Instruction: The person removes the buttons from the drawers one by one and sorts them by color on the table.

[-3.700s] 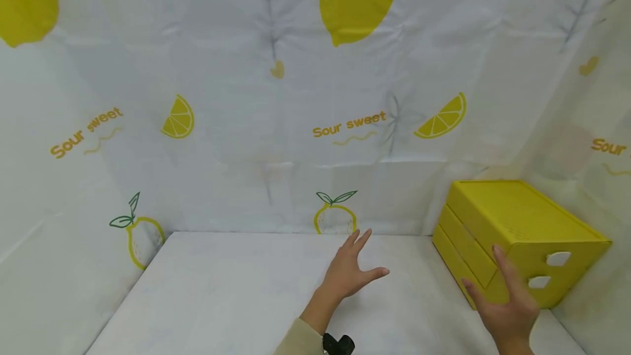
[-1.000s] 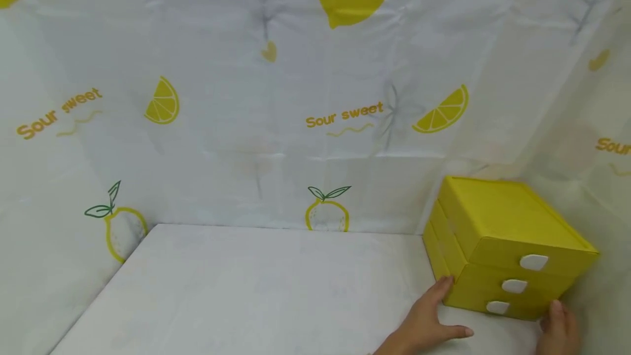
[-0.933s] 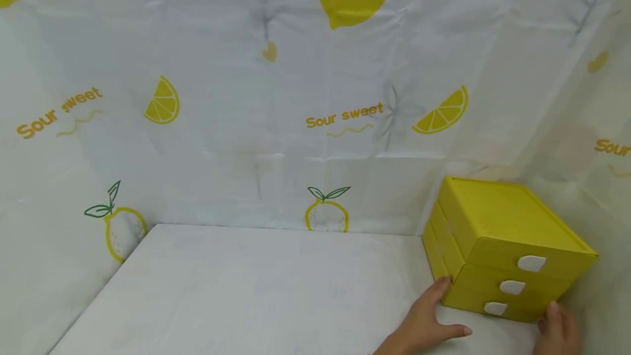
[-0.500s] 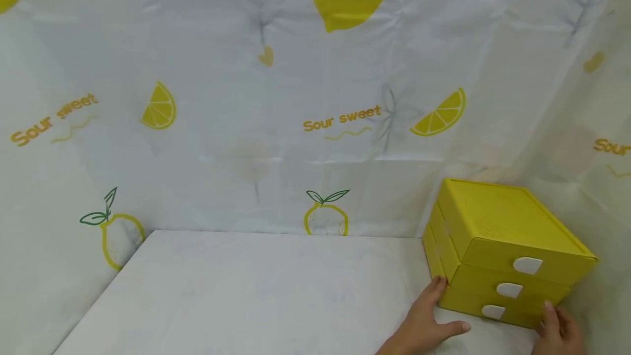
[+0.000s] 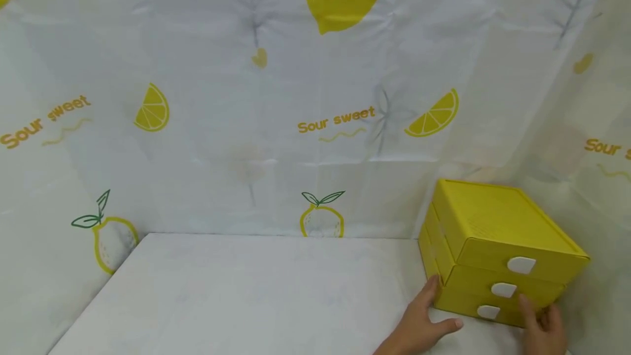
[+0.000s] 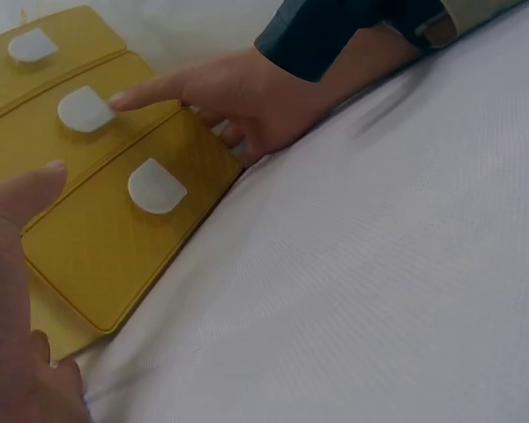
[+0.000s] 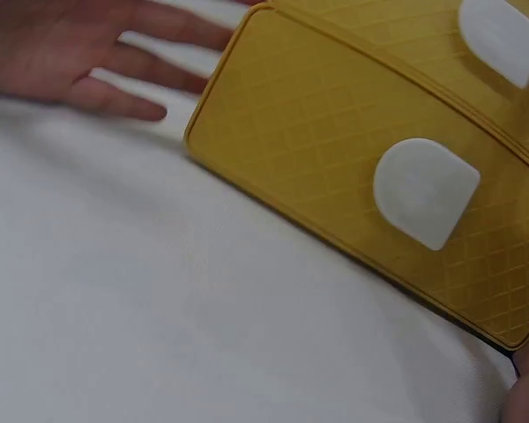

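A yellow three-drawer box (image 5: 508,218) stands at the right of the table, its front turned toward me. Each drawer bears a white pull tab; the middle one (image 6: 85,108) lies between the upper tab (image 6: 33,46) and the lower tab (image 6: 157,186). My left hand (image 5: 419,322) rests with extended fingers along the box's lower left side, thumb held out before the front. At the lower right corner is my right hand (image 5: 544,333). Its index finger points straight across the front, fingertip right at the middle tab in the left wrist view, while the other fingers bend loosely near the corner.
The white table (image 5: 246,289) spreads to the left of the box. Behind it hangs a white sheet (image 5: 222,125) printed with lemons and lettering, which also runs down the right side close to the box.
Both hands, at first apart from the box, have come to its sides, and its front has swung toward me. Lately my right index finger has moved left from the corner across the front.
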`<state>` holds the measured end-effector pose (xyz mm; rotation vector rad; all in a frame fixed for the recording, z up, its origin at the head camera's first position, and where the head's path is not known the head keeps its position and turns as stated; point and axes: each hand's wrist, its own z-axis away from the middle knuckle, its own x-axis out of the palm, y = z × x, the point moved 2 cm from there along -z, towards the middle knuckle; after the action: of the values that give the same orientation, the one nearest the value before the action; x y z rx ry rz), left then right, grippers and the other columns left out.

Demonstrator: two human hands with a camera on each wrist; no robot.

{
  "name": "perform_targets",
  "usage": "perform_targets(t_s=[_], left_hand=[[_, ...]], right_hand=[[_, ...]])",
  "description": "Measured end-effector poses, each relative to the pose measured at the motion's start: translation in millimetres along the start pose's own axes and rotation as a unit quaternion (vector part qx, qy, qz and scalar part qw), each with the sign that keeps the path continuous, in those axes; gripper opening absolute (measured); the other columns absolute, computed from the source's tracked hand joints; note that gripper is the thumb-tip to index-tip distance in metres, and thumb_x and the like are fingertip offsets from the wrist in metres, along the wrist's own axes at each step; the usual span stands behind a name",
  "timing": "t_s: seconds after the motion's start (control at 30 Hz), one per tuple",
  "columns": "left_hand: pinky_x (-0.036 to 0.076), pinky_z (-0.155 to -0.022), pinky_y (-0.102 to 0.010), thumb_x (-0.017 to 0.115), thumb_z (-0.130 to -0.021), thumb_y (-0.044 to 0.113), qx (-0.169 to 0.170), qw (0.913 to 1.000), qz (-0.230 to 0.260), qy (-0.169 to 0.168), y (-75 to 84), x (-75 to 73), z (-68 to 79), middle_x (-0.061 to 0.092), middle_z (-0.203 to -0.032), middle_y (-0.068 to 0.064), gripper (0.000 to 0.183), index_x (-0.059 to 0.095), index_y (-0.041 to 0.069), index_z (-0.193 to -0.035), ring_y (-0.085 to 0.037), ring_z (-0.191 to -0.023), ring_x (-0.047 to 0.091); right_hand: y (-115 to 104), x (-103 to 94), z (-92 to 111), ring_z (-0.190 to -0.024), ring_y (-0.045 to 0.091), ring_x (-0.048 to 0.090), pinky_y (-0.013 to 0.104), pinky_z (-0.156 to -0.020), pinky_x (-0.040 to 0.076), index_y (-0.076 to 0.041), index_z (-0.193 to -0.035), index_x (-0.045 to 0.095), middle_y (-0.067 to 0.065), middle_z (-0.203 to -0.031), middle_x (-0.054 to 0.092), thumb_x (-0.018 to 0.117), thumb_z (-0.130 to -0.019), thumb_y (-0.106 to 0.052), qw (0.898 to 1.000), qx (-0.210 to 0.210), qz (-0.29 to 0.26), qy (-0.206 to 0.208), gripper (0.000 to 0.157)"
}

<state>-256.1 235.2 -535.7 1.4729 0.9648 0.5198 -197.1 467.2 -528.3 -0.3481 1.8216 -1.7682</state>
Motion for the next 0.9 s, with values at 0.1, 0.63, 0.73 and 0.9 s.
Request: perform_targets(t_s=[0.1,0.63,0.73,0.9], left_hand=[[0.030,-0.126,-0.031,0.068,-0.095,0.044,0.010,0.9997,-0.001,0.020,1.3,0.0,-3.9,0.019,-0.169,0.005,0.086,0.018,0.029,-0.163,-0.014,-0.156,0.022],[0.035,-0.122,-0.030,0.049,-0.106,0.038,0.081,0.9894,-0.014,0.120,5.4,6.0,-14.8,0.036,-0.163,-0.010,0.058,0.033,0.018,-0.159,-0.021,-0.151,0.036],[0.037,-0.121,-0.030,0.049,-0.107,0.034,0.084,0.9883,-0.002,0.127,5.3,4.4,-16.2,0.039,-0.161,-0.008,0.054,0.038,0.017,-0.156,-0.020,-0.149,0.039],[0.039,-0.119,-0.027,0.055,-0.104,0.030,0.089,0.9871,0.009,0.133,6.0,2.7,-17.4,0.042,-0.159,-0.007,0.054,0.041,0.016,-0.155,-0.019,-0.147,0.042]], right_hand=[[-2.3,5.0,3.6,-0.084,-0.019,0.039,0.001,-0.065,0.031,-0.039,-0.144,0.048,-0.035,-0.112,0.050,0.072,-0.088,-0.055,1.000,-0.007,0.019,0.022,0.064],[-1.0,0.4,4.9,-0.079,-0.015,0.033,0.011,-0.063,0.032,-0.017,-0.156,0.040,-0.004,-0.149,0.049,0.058,-0.090,-0.069,0.996,0.028,0.080,0.001,0.085],[-0.9,-1.2,7.1,-0.086,-0.021,0.038,0.005,-0.060,0.030,-0.024,-0.155,0.043,-0.011,-0.156,0.045,0.059,-0.090,-0.068,0.998,0.025,0.065,0.009,0.080],[-4.5,-1.7,12.4,-0.096,-0.026,0.039,0.002,-0.059,0.028,-0.026,-0.153,0.044,0.004,-0.156,0.041,0.060,-0.086,-0.072,0.998,0.031,0.053,0.034,0.082]])
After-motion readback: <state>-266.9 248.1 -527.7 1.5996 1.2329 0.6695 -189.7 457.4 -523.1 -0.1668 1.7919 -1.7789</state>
